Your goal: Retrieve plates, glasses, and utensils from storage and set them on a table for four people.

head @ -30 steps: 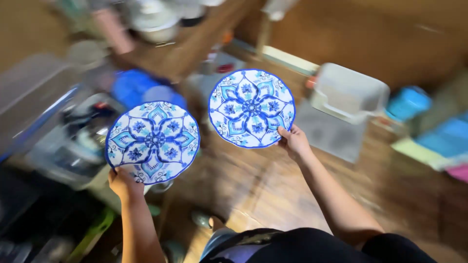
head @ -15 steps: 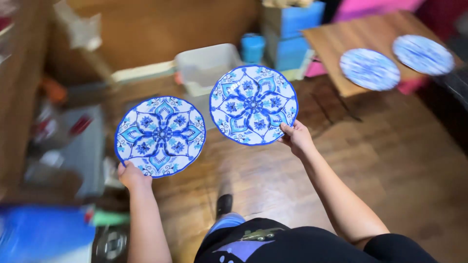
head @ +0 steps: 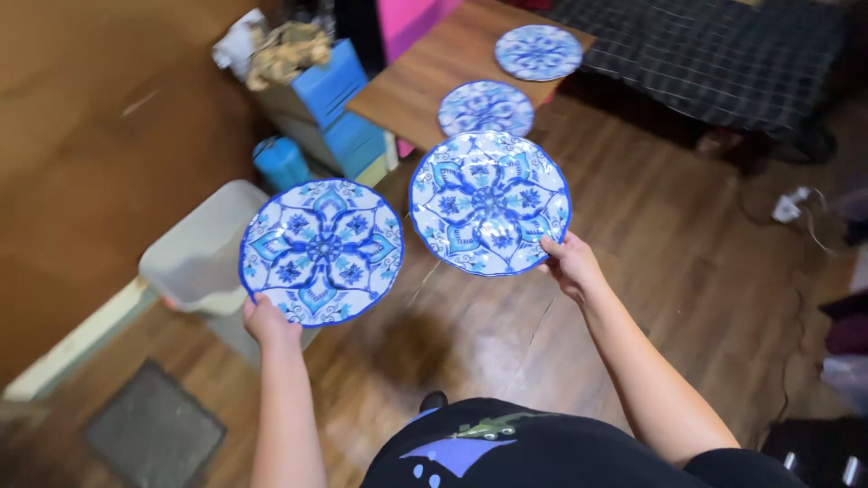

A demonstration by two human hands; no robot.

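Left hand [head: 268,321] pinches the lower rim of one blue patterned plate [head: 321,250]; right hand [head: 570,264] likewise grips a second plate [head: 489,202], held beside it.

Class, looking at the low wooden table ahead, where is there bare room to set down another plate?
The low wooden table is bare at its near-left corner, beside the nearer plate. Its far end is taken by the second plate.

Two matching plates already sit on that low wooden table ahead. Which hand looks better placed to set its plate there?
Probably the right hand: its plate is held nearer the low wooden table, just below the nearest plate lying there. The left hand holds its plate farther back.
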